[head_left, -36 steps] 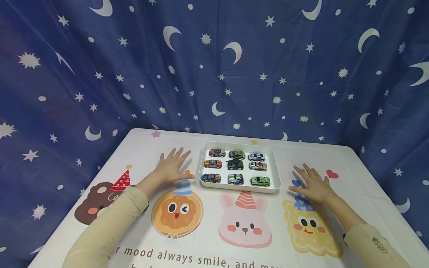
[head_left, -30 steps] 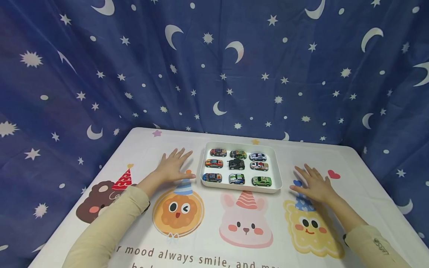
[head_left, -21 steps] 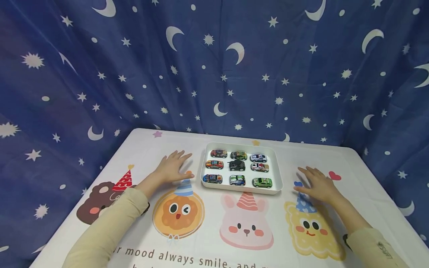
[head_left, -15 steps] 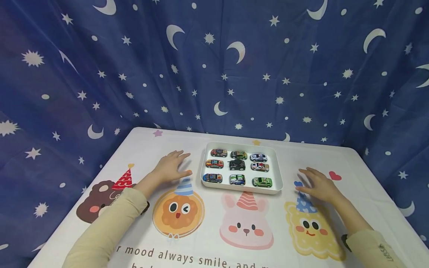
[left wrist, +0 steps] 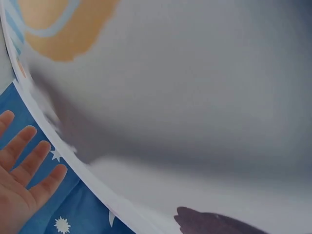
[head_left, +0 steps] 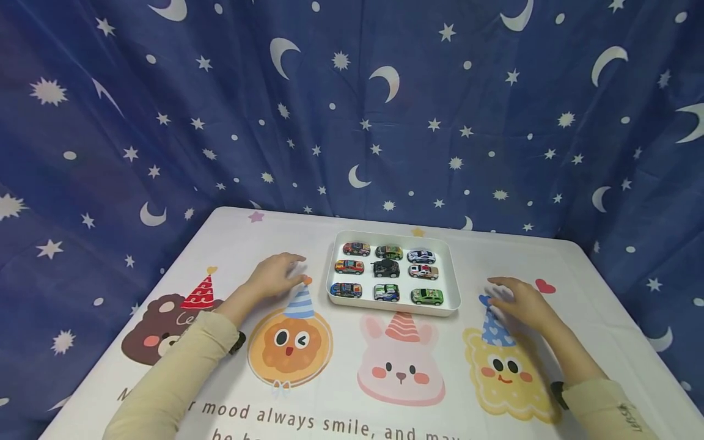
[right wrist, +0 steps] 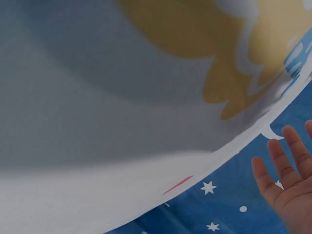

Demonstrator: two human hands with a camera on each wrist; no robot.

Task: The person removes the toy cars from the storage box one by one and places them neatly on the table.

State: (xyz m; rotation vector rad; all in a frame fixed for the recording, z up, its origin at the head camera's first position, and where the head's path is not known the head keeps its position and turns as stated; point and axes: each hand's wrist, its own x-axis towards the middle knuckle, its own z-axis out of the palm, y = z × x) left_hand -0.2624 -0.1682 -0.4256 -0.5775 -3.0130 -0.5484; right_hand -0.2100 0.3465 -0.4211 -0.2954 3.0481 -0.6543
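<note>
A shallow white tray (head_left: 396, 307) holds several small toy cars laid out in rows. A black toy tank (head_left: 387, 269) sits at the middle, with a green car (head_left: 427, 296) at the near right and a blue one (head_left: 346, 290) at the near left. My left hand (head_left: 273, 275) hovers over the tablecloth left of the tray, holding nothing, thumb apart from the fingers. To the tray's right, my right hand (head_left: 519, 298) is likewise bare. In the wrist views, the left palm (left wrist: 14, 200) and the right palm (right wrist: 295, 200) show relaxed, separated fingers.
A white tablecloth (head_left: 341, 366) printed with cartoon faces and lettering covers the table. Behind it hangs a dark blue curtain (head_left: 308, 122) with moons and stars. Both forearms wear beige sleeves (head_left: 176, 379), with dark bands near the wrists.
The fingers of both hands have gone from widely spread to closer together and slightly bent. Both hands stay on their own sides, and the tray and cars remain in place.
</note>
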